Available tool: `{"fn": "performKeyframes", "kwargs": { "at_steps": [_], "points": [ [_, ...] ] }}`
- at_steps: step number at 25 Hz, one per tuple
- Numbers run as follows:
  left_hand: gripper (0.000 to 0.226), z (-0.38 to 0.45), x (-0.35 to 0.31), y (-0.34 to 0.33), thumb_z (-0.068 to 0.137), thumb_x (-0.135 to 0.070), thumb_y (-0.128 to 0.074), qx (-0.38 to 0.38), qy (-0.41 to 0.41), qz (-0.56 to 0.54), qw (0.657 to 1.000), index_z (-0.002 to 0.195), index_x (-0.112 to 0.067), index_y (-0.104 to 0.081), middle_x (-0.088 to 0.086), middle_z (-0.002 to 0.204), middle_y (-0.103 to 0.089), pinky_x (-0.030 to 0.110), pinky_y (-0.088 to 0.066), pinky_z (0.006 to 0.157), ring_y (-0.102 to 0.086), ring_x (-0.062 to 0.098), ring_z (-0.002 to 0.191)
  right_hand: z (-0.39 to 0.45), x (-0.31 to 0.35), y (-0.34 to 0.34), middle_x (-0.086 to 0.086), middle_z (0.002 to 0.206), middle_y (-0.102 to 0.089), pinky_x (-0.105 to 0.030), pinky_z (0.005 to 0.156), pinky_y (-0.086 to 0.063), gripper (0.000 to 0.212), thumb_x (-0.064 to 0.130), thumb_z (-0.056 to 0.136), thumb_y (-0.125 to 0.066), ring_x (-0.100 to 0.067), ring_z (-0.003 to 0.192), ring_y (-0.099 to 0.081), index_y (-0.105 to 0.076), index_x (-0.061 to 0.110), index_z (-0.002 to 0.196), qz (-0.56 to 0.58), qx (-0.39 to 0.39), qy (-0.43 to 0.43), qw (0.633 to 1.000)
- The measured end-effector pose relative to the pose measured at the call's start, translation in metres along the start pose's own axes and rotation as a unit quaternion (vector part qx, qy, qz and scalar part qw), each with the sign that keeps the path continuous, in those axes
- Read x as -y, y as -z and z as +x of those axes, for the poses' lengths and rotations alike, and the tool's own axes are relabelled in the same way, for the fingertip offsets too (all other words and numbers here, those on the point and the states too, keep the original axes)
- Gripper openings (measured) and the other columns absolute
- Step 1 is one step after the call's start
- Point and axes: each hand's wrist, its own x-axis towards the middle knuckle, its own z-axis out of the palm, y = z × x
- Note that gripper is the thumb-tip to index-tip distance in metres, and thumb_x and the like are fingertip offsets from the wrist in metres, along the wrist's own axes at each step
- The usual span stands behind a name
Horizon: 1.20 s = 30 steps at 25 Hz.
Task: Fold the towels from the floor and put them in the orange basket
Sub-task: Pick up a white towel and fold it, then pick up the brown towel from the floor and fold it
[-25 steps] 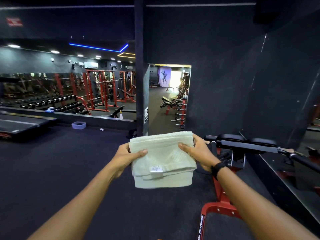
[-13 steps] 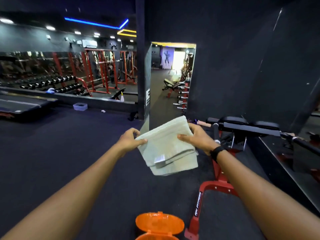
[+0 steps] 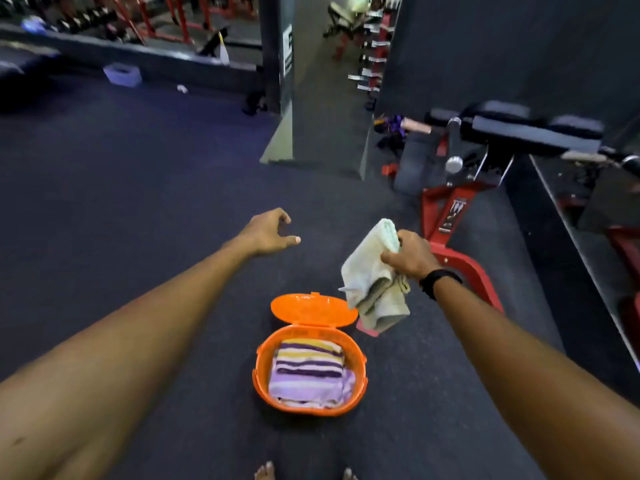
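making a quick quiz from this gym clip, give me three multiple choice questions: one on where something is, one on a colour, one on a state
1. Where is the striped towel?
A. on the bench
B. inside the orange basket
C. in the left hand

2. What colour is the towel that the right hand holds?
A. pale green
B. red
C. black

3. How is the basket's lid?
A. shut
B. missing
C. open, tipped back

Answers:
1 B, it lies folded within the basket's walls.
2 A, the folded cloth pinched in that hand is pale green.
3 C, the lid stands behind the rim, leaving the inside on show; the left hand holds nothing.
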Motion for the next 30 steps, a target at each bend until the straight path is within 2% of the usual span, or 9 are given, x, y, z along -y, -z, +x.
{"fn": "performKeyframes", "kwargs": {
  "at_steps": [5, 10, 13, 16, 19, 23, 27, 30],
  "points": [
    [0.052, 0.02, 0.058, -0.08, 0.083, -0.037, -0.071, 0.069, 0.032, 0.018, 0.997, 0.123, -0.011, -0.052, 0.008, 0.122, -0.058, 0.034, -0.045, 0.091, -0.055, 0.023, 0.11, -0.003, -0.071, -0.1, -0.022, 0.112, -0.063, -0.028, 0.076, -0.036, 0.032, 0.021, 0.08, -0.065, -0.038, 0.11, -0.055, -0.061, 0.006, 0.108, 0.008, 0.056, -0.106, 0.993],
    [0.049, 0.042, 0.119, -0.161, 0.084, -0.035, -0.07, 0.113, 0.047, 0.042, 0.992, 0.123, -0.012, -0.052, 0.009, 0.124, -0.058, 0.039, -0.048, 0.093, -0.056, 0.024, 0.11, 0.012, -0.117, -0.201, -0.019, 0.106, -0.067, -0.031, 0.074, -0.044, 0.029, 0.012, 0.077, -0.071, -0.033, 0.098, -0.063, -0.063, 0.004, 0.104, 0.045, 0.116, -0.116, 0.985],
    [0.049, 0.046, 0.15, -0.2, 0.085, -0.033, -0.069, 0.141, 0.055, 0.053, 0.987, 0.124, -0.012, -0.051, 0.01, 0.124, -0.058, 0.038, -0.048, 0.092, -0.056, 0.025, 0.11, 0.017, -0.147, -0.236, -0.019, 0.116, -0.062, -0.036, 0.082, -0.046, 0.042, 0.01, 0.077, -0.075, -0.035, 0.108, -0.058, -0.056, 0.004, 0.114, 0.032, 0.119, -0.139, 0.983],
    [0.051, 0.047, 0.17, -0.226, 0.084, -0.035, -0.069, 0.16, 0.05, 0.077, 0.983, 0.127, -0.013, -0.049, 0.01, 0.126, -0.056, 0.04, -0.048, 0.093, -0.055, 0.026, 0.113, 0.023, -0.169, -0.252, -0.018, 0.127, -0.055, -0.042, 0.092, -0.046, 0.05, 0.02, 0.08, -0.073, -0.034, 0.116, -0.053, -0.049, 0.009, 0.123, -0.014, 0.108, -0.13, 0.985],
    [0.055, 0.046, 0.164, -0.226, 0.083, -0.035, -0.071, 0.16, 0.046, 0.079, 0.983, 0.128, -0.014, -0.048, 0.009, 0.128, -0.055, 0.04, -0.049, 0.093, -0.055, 0.025, 0.113, 0.026, -0.164, -0.242, -0.016, 0.133, -0.049, -0.042, 0.099, -0.043, 0.057, 0.025, 0.083, -0.07, -0.034, 0.122, -0.049, -0.045, 0.012, 0.132, -0.024, 0.119, -0.086, 0.989],
    [0.06, 0.053, 0.125, -0.186, 0.078, -0.04, -0.074, 0.129, 0.014, 0.068, 0.989, 0.126, -0.015, -0.05, 0.008, 0.126, -0.056, 0.04, -0.048, 0.093, -0.054, 0.025, 0.114, 0.033, -0.132, -0.192, -0.016, 0.13, -0.048, -0.038, 0.098, -0.043, 0.061, 0.03, 0.082, -0.071, -0.033, 0.121, -0.05, -0.044, 0.012, 0.133, -0.01, 0.117, -0.028, 0.993],
    [0.067, 0.063, 0.05, -0.115, 0.077, -0.046, -0.073, 0.079, -0.021, 0.075, 0.994, 0.131, -0.018, -0.046, 0.006, 0.132, -0.05, 0.042, -0.044, 0.1, -0.049, 0.024, 0.122, 0.045, -0.08, -0.094, -0.01, 0.141, -0.041, -0.042, 0.104, -0.04, 0.071, 0.041, 0.082, -0.069, -0.028, 0.13, -0.043, -0.038, 0.016, 0.14, -0.016, 0.073, 0.014, 0.997],
    [0.07, 0.064, -0.012, -0.055, 0.076, -0.051, -0.071, 0.037, -0.055, 0.084, 0.994, 0.133, -0.021, -0.043, 0.004, 0.132, -0.048, 0.042, -0.045, 0.099, -0.049, 0.022, 0.12, 0.054, -0.043, -0.004, -0.011, 0.14, -0.043, -0.037, 0.105, -0.038, 0.072, 0.047, 0.081, -0.069, -0.027, 0.129, -0.045, -0.039, 0.017, 0.139, -0.019, 0.036, 0.051, 0.998]
  ]
}}
